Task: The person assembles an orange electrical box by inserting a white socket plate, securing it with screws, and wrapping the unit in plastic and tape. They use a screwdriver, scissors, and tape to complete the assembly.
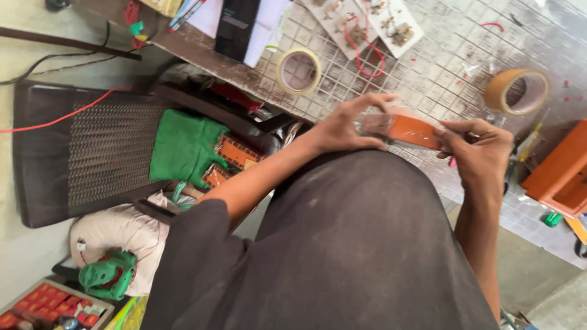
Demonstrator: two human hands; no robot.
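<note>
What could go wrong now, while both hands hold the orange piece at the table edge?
1. The orange piece is held only at its ends by the left hand and right hand, off the table edge; a slip may drop it to the floor.
2. The tape roll lies close to the right hand and might be knocked.

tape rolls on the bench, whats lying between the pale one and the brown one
In the head view, between the pale tape roll and the brown tape roll lie white switch plates with a red wire, then bare gridded bench.
</note>
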